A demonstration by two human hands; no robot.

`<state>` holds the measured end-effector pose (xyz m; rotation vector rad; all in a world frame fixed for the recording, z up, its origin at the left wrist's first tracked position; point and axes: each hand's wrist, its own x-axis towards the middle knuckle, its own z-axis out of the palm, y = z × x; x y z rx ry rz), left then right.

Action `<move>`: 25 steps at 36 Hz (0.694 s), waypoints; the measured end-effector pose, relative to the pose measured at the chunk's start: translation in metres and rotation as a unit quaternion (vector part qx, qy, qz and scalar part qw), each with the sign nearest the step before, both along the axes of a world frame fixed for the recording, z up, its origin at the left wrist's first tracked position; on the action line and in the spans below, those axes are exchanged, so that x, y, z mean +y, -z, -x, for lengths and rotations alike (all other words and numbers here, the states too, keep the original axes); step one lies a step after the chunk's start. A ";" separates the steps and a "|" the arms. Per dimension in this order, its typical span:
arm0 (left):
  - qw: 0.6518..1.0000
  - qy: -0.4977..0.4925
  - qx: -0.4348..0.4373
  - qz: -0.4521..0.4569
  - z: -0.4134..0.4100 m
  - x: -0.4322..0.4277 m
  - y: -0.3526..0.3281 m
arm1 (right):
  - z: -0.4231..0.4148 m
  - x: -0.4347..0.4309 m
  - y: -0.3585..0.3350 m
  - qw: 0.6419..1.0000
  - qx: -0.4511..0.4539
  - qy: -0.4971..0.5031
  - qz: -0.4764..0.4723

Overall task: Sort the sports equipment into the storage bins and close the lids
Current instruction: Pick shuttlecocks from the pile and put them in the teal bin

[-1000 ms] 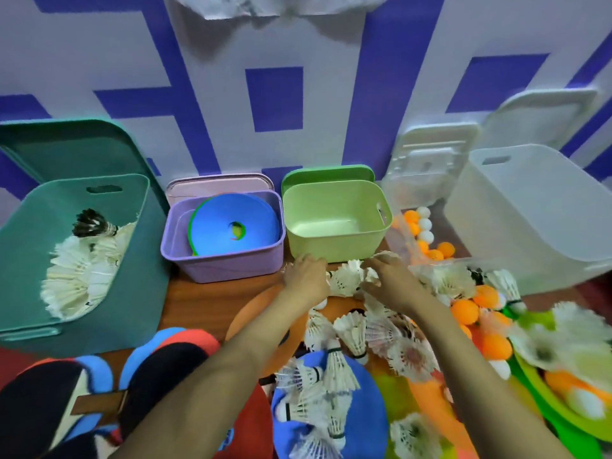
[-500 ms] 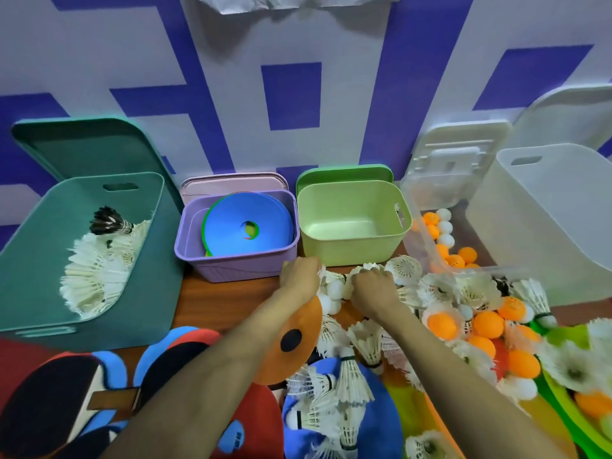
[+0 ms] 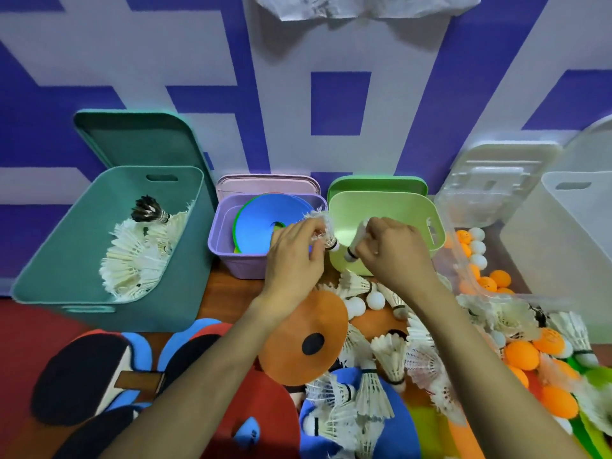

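Observation:
My left hand [image 3: 293,256] grips a white shuttlecock [image 3: 323,228] and my right hand [image 3: 394,253] grips another white shuttlecock [image 3: 356,243]; both are raised in front of the purple bin [image 3: 228,256] and the light green bin [image 3: 351,207]. The teal bin [image 3: 49,276] at left holds several white shuttlecocks [image 3: 139,256] and a black one. Blue discs [image 3: 256,223] lie in the purple bin. More shuttlecocks [image 3: 374,389], white balls [image 3: 376,299] and orange balls [image 3: 523,354] are heaped on the table below my hands.
A clear bin [image 3: 463,270] with orange and white balls and a large white bin [image 3: 563,246] stand at right. Lids lean on the wall behind the bins. An orange disc [image 3: 304,339], paddles [image 3: 82,372] and coloured discs cover the near table.
Both hands have risen from the pile, each with a shuttlecock, and now sit higher in front of the purple and green bins. The view has shifted to the left.

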<state>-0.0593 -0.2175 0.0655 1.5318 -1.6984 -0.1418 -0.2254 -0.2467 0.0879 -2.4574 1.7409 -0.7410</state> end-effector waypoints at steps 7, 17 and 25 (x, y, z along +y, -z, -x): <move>0.991 -0.105 0.001 0.081 -0.078 0.008 -0.038 | -0.074 -0.016 -0.032 0.989 -0.070 -0.120 0.045; 0.944 -0.307 -0.051 -0.111 -0.228 0.049 -0.039 | -0.218 -0.027 -0.037 0.964 -0.085 -0.252 0.027; 0.889 -0.313 -0.104 -0.318 -0.289 0.057 -0.018 | -0.301 -0.040 -0.016 0.959 0.012 -0.283 -0.026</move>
